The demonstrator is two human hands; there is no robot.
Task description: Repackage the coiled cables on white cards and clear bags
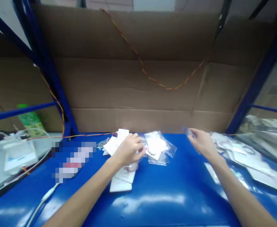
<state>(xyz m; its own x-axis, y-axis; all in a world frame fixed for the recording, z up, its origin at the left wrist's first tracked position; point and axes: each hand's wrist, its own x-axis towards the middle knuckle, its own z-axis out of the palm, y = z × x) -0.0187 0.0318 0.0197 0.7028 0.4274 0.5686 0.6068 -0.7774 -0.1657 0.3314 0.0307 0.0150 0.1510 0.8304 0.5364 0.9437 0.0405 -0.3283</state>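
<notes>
My left hand (131, 147) is over a pile of white cards (121, 183), its fingers curled and thumb close to the fingertips. Beneath it, a thin reddish cord and a bit of clear plastic show, but what lies in its grip is hidden. My right hand (201, 142) is raised at the right, fingers closed together and blurred. A small bluish, see-through piece (189, 131) shows at its fingertips, too smeared to name. Between the hands lie clear plastic bags (161, 159) with white cards (156, 145) in or on them.
More white cards and bags (249, 154) are heaped at the right. A power strip (74, 164), partly pixelated, and its white cable (47, 194) lie at the left. A white box (20, 154) stands beyond. Cardboard (138, 85) and blue posts (49, 69) enclose the blue table (166, 189).
</notes>
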